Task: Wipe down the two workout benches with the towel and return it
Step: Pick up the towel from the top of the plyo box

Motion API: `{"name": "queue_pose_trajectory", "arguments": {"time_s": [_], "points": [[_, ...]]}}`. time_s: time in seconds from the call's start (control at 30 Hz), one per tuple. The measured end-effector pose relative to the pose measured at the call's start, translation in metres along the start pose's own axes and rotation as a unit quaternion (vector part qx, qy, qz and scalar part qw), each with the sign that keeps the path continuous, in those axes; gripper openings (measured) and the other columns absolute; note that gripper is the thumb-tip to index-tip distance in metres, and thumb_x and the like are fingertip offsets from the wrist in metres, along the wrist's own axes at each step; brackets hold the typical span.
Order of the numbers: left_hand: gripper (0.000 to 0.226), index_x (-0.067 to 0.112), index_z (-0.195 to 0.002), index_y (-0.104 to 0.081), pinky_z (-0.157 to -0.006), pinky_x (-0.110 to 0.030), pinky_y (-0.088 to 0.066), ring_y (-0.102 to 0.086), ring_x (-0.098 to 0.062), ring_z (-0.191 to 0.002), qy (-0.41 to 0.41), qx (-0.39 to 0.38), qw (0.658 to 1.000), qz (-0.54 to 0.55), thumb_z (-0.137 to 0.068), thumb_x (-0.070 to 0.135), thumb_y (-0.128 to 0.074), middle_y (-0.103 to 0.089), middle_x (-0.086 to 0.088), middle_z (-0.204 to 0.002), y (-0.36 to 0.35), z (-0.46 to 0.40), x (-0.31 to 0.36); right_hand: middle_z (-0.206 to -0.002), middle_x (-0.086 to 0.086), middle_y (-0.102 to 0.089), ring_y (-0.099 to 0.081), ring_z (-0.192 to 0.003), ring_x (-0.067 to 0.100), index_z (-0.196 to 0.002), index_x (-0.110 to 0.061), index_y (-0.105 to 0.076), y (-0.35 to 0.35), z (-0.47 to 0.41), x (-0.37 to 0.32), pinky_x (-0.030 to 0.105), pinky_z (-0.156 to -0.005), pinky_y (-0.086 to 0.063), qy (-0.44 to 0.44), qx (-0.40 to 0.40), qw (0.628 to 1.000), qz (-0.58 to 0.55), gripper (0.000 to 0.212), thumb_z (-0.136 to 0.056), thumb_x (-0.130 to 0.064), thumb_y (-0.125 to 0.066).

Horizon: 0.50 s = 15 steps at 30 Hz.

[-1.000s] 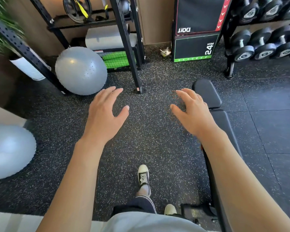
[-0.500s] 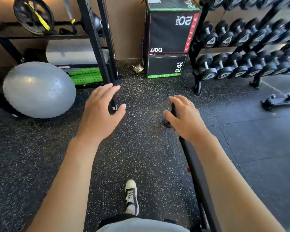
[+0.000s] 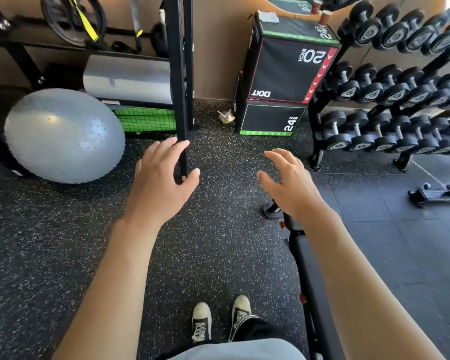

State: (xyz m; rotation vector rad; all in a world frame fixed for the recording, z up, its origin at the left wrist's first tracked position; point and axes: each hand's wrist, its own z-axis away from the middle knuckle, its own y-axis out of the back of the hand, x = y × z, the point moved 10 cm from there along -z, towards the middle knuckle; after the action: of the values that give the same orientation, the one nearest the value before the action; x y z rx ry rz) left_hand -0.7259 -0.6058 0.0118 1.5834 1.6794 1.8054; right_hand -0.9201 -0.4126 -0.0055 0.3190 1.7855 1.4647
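Straight ahead in the head view, both bare hands are held out over the speckled rubber floor (image 3: 213,250), palms down and holding nothing. The left hand (image 3: 161,183) has its fingers spread and loosely extended, seen in front of the foot of a black rack post (image 3: 178,74); whether it touches the post I cannot tell. The right hand (image 3: 287,184) is likewise spread, fingers slightly bent, hovering above the near end of a black bench (image 3: 309,276) that runs along the right forearm toward the bottom edge. Only the narrow side and frame of that bench show, with a small wheel (image 3: 270,210) at its far end.

A small white towel (image 3: 270,16) lies on top of the stacked black jump boxes (image 3: 286,74) against the wall, well apart from both hands. To the right of the boxes stands a rack of dumbbells (image 3: 395,94). On the left, a grey exercise ball (image 3: 63,136) rests on the floor beside a shelf holding a grey roll (image 3: 127,79) and a green mesh item (image 3: 148,119). Two sneakers (image 3: 220,320) point forward at the bottom of the view.
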Motion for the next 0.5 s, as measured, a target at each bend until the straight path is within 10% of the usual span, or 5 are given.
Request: {"name": "queue_pose_trajectory", "arguments": {"time_s": [0.5], "points": [[0.064,0.028,-0.155,-0.040,-0.121,-0.060,-0.028,-0.026,-0.023,-0.153,0.019,0.014,1.000,-0.017,-0.097,0.052,-0.052,-0.036,0.003,-0.163,-0.004,-0.139,-0.049,-0.162,-0.005,-0.036,-0.030,-0.149,0.022,-0.158,-0.026,-0.039,-0.010,-0.159,-0.012,0.053,-0.119,-0.029,0.026,0.003,1.000,0.009,0.064,-0.102,-0.055,-0.049]]}}
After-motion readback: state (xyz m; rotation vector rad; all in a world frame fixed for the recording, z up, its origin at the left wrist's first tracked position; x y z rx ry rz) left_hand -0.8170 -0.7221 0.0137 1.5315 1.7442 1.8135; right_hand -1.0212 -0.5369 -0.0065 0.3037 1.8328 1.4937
